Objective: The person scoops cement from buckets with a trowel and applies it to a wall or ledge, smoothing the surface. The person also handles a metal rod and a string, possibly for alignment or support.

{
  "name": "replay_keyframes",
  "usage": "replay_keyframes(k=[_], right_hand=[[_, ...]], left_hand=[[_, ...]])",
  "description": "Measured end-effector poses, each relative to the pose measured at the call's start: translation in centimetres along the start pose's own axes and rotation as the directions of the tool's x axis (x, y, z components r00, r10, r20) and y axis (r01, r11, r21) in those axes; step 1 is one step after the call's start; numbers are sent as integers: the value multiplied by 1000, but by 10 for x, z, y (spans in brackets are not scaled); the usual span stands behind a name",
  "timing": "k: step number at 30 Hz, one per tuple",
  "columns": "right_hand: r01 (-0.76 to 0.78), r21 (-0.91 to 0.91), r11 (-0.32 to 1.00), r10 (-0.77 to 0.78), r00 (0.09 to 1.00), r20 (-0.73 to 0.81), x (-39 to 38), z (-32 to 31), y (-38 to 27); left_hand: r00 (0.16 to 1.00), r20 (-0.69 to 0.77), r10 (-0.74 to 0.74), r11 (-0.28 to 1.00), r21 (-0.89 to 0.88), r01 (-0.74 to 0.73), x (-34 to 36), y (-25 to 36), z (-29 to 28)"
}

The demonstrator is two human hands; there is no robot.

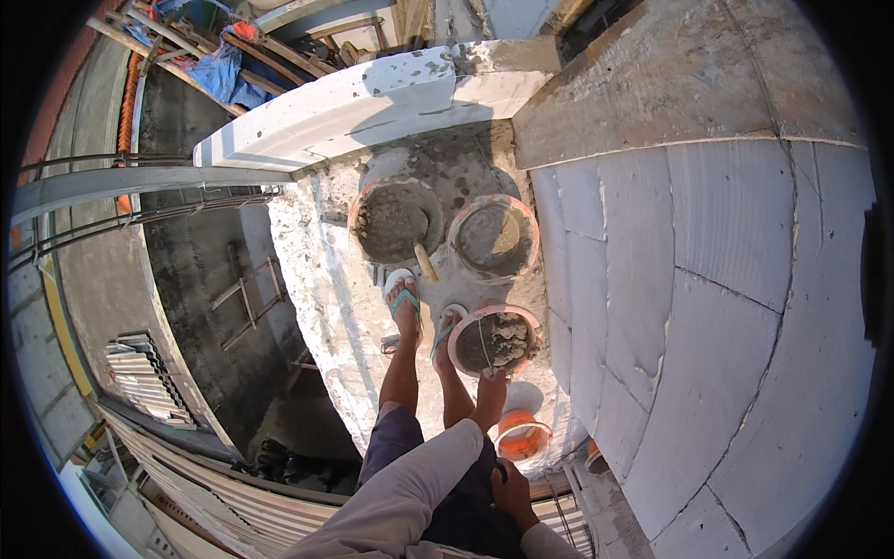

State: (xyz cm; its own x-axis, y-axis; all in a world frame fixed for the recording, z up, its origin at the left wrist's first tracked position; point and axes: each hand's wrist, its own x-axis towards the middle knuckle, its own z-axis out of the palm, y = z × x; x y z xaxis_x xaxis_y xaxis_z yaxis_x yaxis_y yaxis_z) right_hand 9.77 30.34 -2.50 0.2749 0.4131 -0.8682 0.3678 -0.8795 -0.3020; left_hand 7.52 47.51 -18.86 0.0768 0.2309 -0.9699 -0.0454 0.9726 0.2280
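Observation:
My left hand (489,391) is closed on the wire handle of a bucket of wet grey mortar (494,343), beside my sandalled feet. Lower down at the right, my right hand (510,492) has curled fingers against my dark shorts; whatever it may hold is hidden. Beyond my feet sit a mortar bucket (382,219) with a wooden-handled tool (424,259) in it and another mortar-coated bucket (475,238). An orange bucket (521,438) stands behind the bucket I hold.
I stand on a narrow rough ledge (317,298) with a drop (223,335) at its left. A pale block wall (717,326) bounds the right, a low white wall (363,107) the far end. A metal beam (112,186) crosses the left; timber and blue tarp (242,79) lie beyond.

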Motion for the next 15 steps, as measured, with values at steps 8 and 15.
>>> replay_keyframes(k=[8,15], right_hand=[[-21,-69,997,28,993,115,-1,-17,-18],[-26,-72,997,38,985,170,-14,-62,-66]], left_hand=[[997,57,-59,936,350,35,91,-55,-17],[967,190,172,863,444,-241,69,-17,-79]])
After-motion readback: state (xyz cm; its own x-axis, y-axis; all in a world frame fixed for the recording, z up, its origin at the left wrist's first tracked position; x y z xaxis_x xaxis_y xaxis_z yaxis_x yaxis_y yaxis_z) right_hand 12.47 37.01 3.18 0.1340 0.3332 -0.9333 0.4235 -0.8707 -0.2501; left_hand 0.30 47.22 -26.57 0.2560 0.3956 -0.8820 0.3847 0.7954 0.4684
